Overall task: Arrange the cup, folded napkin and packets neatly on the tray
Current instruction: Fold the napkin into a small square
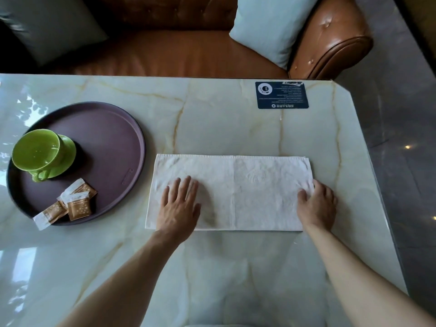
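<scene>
A white napkin lies folded into a long rectangle on the marble table, right of the round purple tray. My left hand presses flat on the napkin's left half, fingers spread. My right hand pinches the napkin's right edge between thumb and fingers. A green cup on a green saucer stands at the tray's left side. Several brown and white packets lie in a loose pile at the tray's near rim, one hanging over the edge.
A dark blue card lies at the table's far right. Beyond the table's far edge is a brown leather sofa with a pale cushion. The table's right edge drops to a grey floor.
</scene>
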